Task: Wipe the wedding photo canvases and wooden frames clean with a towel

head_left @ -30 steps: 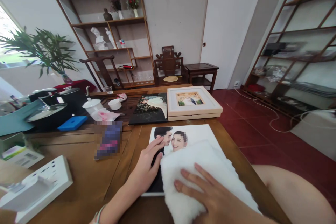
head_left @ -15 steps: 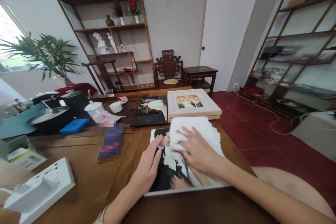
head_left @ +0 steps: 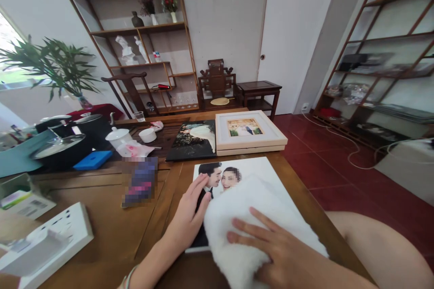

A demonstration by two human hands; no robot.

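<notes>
A wedding photo panel (head_left: pixel 257 166) lies flat on the wooden table, showing two people with their heads close together. My left hand (head_left: pixel 190 207) rests on the panel's left side, its fingers stretched out and holding nothing. Under my right hand (head_left: pixel 271 246) is a white towel (head_left: pixel 233 207), bunched over the lower right of the panel and reaching past its near edge. The fingers of that hand are spread over the towel, pressing it, and the thumb is hidden. The towel covers much of the picture.
Behind the panel lie a dark photo panel (head_left: pixel 195 137) and a pale framed picture (head_left: pixel 252 117). To the left are a pixelated purple packet (head_left: pixel 140 183), a blue box (head_left: pixel 92 160), a white power strip (head_left: pixel 73 230), a teapot (head_left: pixel 118 135) and a black pan (head_left: pixel 64 151).
My right hand has drawn the towel toward me, from the panel's upper part to its near edge. The second face is uncovered now. My left hand stays about where it was.
</notes>
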